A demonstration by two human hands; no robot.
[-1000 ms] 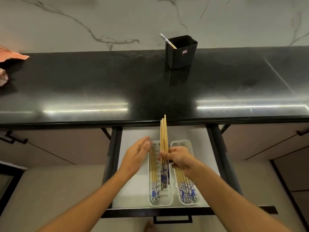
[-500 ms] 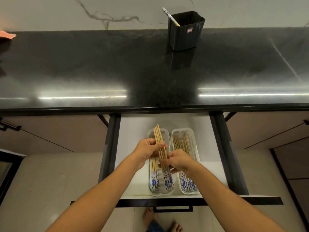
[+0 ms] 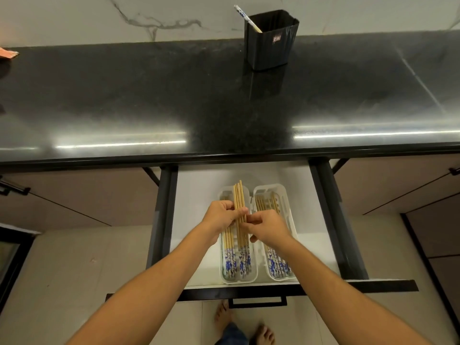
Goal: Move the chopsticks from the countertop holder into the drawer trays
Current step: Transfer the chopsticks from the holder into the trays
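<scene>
A drawer (image 3: 199,195) stands pulled out below the front edge of the black bench (image 3: 174,95). Two white trays lie side by side on its pale floor, close together. Both hands meet over the left tray (image 3: 238,282). The left hand (image 3: 221,216) has its fingers curled round a bundle of chopsticks (image 3: 239,195) from the left. The right hand (image 3: 267,230) pinches the same bundle from the right between thumb and fingertips, so the two hands nearly touch across it. The bundle runs lengthwise along the left tray, with its plain wooden tips pointing far and reaching about to the tray's far rim. Its blue-and-white patterned ends point near. Whether those near ends rest in the tray or hang just above it cannot be told.

More chopsticks (image 3: 230,262) already lie in the left tray, just left of the bundle, with their patterned ends near. The right tray (image 3: 286,207) holds another row of chopsticks (image 3: 277,266) laid the same way, partly hidden under the right hand.

At the far edge of the bench, against the marble wall (image 3: 99,16), stands the black holder (image 3: 271,43). A single chopstick (image 3: 245,16) leans out of it to the left, patterned end up. A pink object (image 3: 7,53) shows at the far left edge of the bench. Bare feet (image 3: 263,334) stand on the floor below the drawer handle (image 3: 257,302).
</scene>
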